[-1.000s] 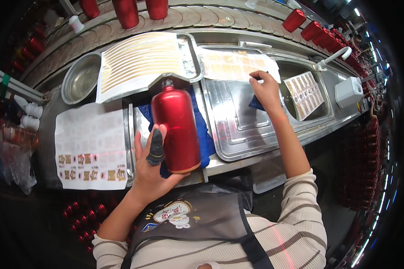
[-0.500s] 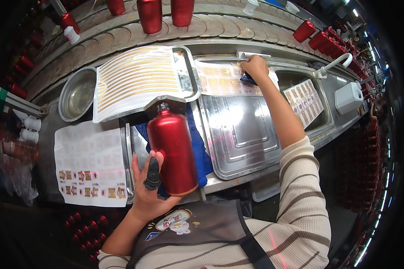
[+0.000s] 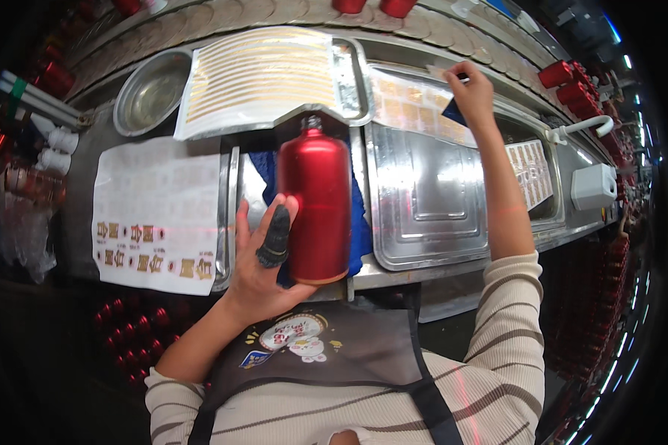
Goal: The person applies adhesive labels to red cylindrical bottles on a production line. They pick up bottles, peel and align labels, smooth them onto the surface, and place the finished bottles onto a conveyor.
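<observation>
A glossy red metal bottle (image 3: 315,211) with a bare threaded neck stands on a blue cloth (image 3: 361,222). My left hand (image 3: 263,256), a black cover on one finger, wraps round its lower left side and base. My right hand (image 3: 473,96) is raised over the far edge of a sheet of gold decals (image 3: 404,104), its thumb and finger bent together. A dark blue piece (image 3: 453,113) shows under its palm; whether it is cloth or a tool I cannot tell. Something small and pale is at the fingertips, too blurred to name.
A sheet of gold strips (image 3: 260,81) lies on a metal tray behind the bottle, beside a steel bowl (image 3: 150,93). A partly used decal sheet (image 3: 159,200) lies left. At right are a metal tray (image 3: 430,245), a sink with a white faucet (image 3: 586,126), and a white jug (image 3: 594,185).
My right hand has lifted off the decal sheet and moved slightly right. My left hand still holds the bottle. The whole view has shifted, with the worktop higher in the picture.
</observation>
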The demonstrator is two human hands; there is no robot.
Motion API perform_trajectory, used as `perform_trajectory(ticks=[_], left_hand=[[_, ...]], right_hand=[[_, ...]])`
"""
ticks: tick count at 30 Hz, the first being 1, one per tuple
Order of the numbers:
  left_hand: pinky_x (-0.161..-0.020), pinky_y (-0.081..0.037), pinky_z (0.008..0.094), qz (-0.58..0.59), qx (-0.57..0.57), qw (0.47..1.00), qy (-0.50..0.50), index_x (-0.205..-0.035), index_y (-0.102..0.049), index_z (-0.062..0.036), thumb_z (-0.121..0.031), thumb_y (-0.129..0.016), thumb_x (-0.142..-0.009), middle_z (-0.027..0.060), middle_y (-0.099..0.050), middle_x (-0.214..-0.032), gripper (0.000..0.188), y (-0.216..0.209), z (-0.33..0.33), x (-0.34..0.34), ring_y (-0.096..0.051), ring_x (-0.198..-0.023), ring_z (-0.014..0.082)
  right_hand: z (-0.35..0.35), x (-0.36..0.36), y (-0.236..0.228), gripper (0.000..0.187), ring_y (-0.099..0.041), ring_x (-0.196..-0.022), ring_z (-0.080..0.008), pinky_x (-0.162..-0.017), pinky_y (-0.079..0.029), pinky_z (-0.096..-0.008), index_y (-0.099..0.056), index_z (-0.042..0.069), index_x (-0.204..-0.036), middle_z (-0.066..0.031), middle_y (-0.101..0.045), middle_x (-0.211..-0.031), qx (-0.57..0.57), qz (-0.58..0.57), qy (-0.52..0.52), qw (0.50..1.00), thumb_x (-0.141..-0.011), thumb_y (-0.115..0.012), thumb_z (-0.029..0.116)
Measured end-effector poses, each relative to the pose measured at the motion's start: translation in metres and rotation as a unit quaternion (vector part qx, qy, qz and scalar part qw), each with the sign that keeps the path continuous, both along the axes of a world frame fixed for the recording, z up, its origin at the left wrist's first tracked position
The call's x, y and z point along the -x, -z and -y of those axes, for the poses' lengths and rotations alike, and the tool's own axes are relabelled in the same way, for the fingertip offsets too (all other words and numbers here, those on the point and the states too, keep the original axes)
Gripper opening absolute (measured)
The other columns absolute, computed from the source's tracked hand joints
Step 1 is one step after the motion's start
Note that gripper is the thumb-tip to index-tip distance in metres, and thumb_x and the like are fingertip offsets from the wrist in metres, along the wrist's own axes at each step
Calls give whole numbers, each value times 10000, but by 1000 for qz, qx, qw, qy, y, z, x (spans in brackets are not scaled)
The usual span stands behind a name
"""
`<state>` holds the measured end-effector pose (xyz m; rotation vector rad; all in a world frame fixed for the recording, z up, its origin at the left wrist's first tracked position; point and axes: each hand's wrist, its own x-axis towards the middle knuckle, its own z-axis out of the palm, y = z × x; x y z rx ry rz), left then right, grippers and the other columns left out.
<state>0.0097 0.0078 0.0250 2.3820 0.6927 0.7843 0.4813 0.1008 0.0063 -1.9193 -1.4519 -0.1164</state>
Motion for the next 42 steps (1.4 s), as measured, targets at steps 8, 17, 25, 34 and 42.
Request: perform_trajectory(ticks=[8,17,25,34,42], left_hand=[[-1189,-82,567,-33,107,993,-28,-1434,-481,-70,-434,-819,-767,196,-371,-1534,832,-1,1,-4,-309,-1449,370],[-1152,-198,551,60,155,986,-25,-1357,-516,-73,-343,-843,-746,148,-550,-1384,743,1,3,-8,-515,-1290,335],[-1185,-230,496,120,192,973,-45,-1467,-320,40,-370,-845,-762,201,-514,-1412,970,6,3,-2,-493,-1331,318],[-801,-546,299,244,361,892,-118,-1106,-514,44,-221,-776,-876,158,-671,-1048,438,-8,-11,-38,-661,-942,158],[-838,-541,302,284,415,857,-114,-1154,-533,49,-228,-784,-868,140,-672,-1073,471,-4,-13,-39,-659,-958,158]], right_hand=[[91,149,-125,106,-452,-634,-16,-572,-358,-186,-645,19,-927,28,-600,-800,105,-100,-255,956,-845,-712,18],[65,237,-130,254,-604,-702,-305,-640,-488,-365,-622,21,-982,-146,-627,-808,134,24,-475,870,-762,-749,11],[43,235,-115,255,-630,-688,-321,-624,-483,-392,-601,45,-962,-126,-641,-750,115,114,-487,858,-764,-760,23],[90,236,-85,260,-466,-596,-77,-557,-401,-239,-616,37,-1113,-37,-601,-808,79,-99,-235,964,-911,-712,169],[123,259,-50,630,-528,-585,-34,-495,-411,-204,-426,-5,-1320,-104,-619,-967,92,-411,-190,887,-853,-783,223]])
